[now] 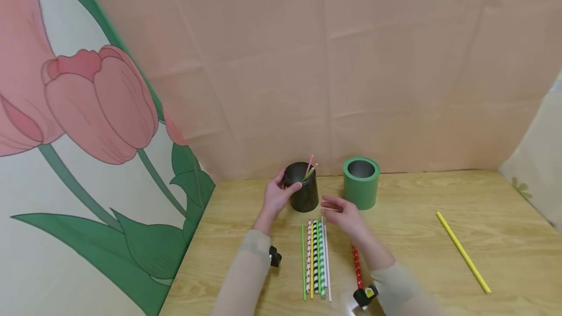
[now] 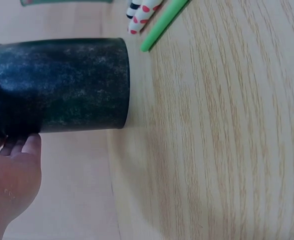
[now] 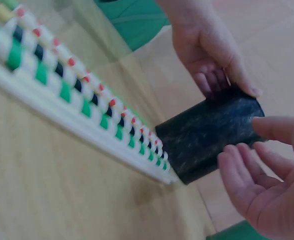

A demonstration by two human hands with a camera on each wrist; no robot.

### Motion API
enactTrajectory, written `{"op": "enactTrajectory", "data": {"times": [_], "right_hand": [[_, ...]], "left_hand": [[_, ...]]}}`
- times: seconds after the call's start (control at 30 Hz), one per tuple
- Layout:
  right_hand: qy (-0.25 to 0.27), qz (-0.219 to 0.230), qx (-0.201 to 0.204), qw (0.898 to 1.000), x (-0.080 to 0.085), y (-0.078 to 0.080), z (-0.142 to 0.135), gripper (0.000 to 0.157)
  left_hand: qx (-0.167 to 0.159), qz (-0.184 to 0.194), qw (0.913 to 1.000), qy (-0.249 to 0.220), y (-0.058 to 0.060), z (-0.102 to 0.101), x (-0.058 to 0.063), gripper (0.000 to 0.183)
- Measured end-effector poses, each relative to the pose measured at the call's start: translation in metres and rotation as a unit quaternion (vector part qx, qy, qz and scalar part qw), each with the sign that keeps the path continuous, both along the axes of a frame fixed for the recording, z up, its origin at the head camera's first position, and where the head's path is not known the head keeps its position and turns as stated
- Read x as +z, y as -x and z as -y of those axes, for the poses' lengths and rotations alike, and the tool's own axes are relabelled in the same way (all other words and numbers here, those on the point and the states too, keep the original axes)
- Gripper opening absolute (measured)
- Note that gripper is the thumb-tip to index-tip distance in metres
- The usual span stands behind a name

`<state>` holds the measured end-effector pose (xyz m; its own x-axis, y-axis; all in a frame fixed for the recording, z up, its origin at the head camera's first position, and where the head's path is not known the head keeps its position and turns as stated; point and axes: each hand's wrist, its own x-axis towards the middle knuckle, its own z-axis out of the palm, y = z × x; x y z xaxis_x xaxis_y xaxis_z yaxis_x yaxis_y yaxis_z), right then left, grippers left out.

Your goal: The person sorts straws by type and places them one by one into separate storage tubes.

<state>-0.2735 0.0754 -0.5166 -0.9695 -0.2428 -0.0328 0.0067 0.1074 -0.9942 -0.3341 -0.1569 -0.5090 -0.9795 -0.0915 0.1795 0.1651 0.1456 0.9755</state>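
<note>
My left hand (image 1: 276, 196) grips the black cup (image 1: 305, 198) by its left side, thumb at the rim and fingers round the far side. Pink and green straws (image 1: 310, 164) poke out of that cup. In the left wrist view the cup (image 2: 62, 85) hides most of the fingers. To the right of it is my right hand (image 1: 344, 213), fingers loosely bent and holding nothing. The right wrist view has this hand (image 3: 267, 185) close beside the cup (image 3: 207, 137); contact cannot be told. Below both hands lies a row of several patterned and plain straws (image 1: 315, 257).
A green cup (image 1: 361, 194) stands behind my right hand. A yellow straw (image 1: 463, 251) lies at the right of the wooden table (image 1: 408, 238). Partly under my right forearm is a red dotted straw (image 1: 357, 266). A pinkish cloth (image 1: 351, 72) hangs along the back edge.
</note>
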Motion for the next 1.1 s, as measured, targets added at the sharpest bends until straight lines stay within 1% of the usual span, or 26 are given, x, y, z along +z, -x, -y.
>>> {"op": "enactTrajectory", "data": {"times": [0.13,0.17,0.27,0.4,0.57,0.77,0.9,1.1], "right_hand": [[-0.060,-0.007,-0.001,0.998,-0.012,-0.007,-0.006,0.050],[-0.069,-0.010,0.000,0.998,-0.014,-0.009,-0.006,0.050],[-0.097,-0.010,0.002,0.995,-0.018,-0.014,-0.008,0.051],[-0.106,0.007,0.006,0.994,-0.021,-0.022,-0.007,0.053],[-0.092,0.030,-0.003,0.995,-0.021,-0.028,-0.005,0.054],[-0.135,0.045,0.000,0.990,-0.027,-0.029,-0.003,0.053],[-0.166,0.026,-0.010,0.986,-0.033,-0.028,-0.002,0.050],[-0.227,-0.030,-0.023,0.973,-0.039,-0.029,-0.001,0.044]], "left_hand": [[-0.001,-0.001,1.0000,0.000,0.000,0.000,0.001,0.083],[-0.002,-0.002,1.0000,0.002,0.003,0.002,-0.002,0.084],[-0.002,-0.002,1.0000,0.000,0.003,0.003,-0.002,0.084],[-0.003,0.001,1.0000,-0.002,0.001,0.003,-0.001,0.085],[-0.005,0.000,1.0000,0.004,0.001,0.003,-0.002,0.084],[-0.004,-0.001,0.9999,0.009,0.001,0.003,-0.003,0.084],[-0.003,0.002,1.0000,0.008,0.001,0.003,-0.004,0.085],[-0.002,-0.002,1.0000,0.008,0.000,0.004,-0.003,0.084]]}}
